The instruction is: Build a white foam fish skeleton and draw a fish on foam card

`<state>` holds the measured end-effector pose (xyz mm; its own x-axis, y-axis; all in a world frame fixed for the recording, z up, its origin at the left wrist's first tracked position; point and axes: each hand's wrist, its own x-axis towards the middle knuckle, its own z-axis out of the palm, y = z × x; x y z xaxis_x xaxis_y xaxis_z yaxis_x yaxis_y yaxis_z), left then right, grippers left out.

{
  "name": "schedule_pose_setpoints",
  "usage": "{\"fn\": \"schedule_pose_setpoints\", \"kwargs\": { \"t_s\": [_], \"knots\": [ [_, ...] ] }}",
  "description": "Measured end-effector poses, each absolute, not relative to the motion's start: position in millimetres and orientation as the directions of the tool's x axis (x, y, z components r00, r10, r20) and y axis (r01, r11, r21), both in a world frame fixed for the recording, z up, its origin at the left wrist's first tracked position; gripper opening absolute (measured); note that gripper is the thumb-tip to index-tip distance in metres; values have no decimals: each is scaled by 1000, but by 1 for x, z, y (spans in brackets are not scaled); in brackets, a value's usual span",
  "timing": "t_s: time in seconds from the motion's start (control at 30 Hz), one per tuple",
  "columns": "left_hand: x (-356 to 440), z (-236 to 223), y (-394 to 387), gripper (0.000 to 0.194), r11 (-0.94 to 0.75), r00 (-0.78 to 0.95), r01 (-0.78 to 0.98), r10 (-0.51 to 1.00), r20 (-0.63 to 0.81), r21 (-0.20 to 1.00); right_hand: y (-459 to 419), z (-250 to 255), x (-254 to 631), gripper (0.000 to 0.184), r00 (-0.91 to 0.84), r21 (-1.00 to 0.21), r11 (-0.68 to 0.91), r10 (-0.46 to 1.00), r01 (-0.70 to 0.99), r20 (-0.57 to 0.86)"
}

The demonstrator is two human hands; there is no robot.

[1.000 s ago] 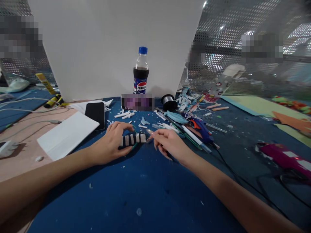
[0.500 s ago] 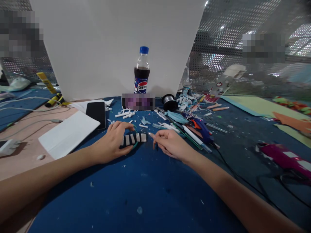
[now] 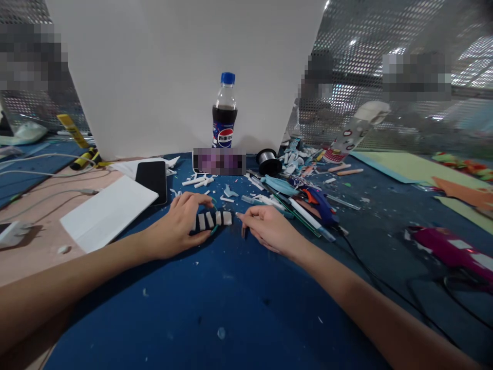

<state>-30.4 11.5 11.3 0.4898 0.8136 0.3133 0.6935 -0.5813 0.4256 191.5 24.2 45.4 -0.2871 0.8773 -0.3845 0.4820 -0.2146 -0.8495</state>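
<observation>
A short row of small pale blocks point(image 3: 218, 218), with dark gaps between them, lies on the blue table. My left hand point(image 3: 181, 226) rests around the row's left part, thumb and index finger spread on either side. Thin teal tips show at the ends of these two fingers, beside the blocks; whether they are nails or something else is unclear. Just past the row's right end, my right hand point(image 3: 265, 226) is closed in a pinch, apart from the last block. Anything between its fingertips is too small to make out.
Behind the hands are white scraps point(image 3: 198, 181), a black phone point(image 3: 153, 182), a wire spool point(image 3: 268, 162) and a cola bottle point(image 3: 225, 115). To the right lie a blue glue gun point(image 3: 323, 205) with its cord and a magenta tool point(image 3: 447, 246). Folded white paper point(image 3: 110, 213) lies left.
Almost nothing differs. My right fingertips have drawn very slightly away from the row's right end; my left hand stays in place.
</observation>
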Motion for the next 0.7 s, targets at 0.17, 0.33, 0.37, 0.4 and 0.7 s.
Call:
{"fn": "schedule_pose_setpoints", "kwargs": {
  "t_s": [0.17,0.33,0.37,0.4,0.7],
  "knots": [
    [-30,12,12,37,-583,493,692,813,311,426,26,42,193,33,-290,-850,-208,878,484,-380],
    [-31,12,12,36,-581,491,693,814,310,427,26,42,194,33,-298,-853,-201,878,481,-375],
    [-31,11,12,36,-580,492,693,815,307,428,26,42,194,32,-300,-854,-196,879,482,-371],
    [-31,11,12,37,-579,491,695,815,306,427,25,42,194,32,-303,-855,-191,879,481,-367],
    [-30,12,12,37,-585,495,693,811,311,423,24,45,192,35,-285,-835,-161,892,526,-351]
  ]
}}
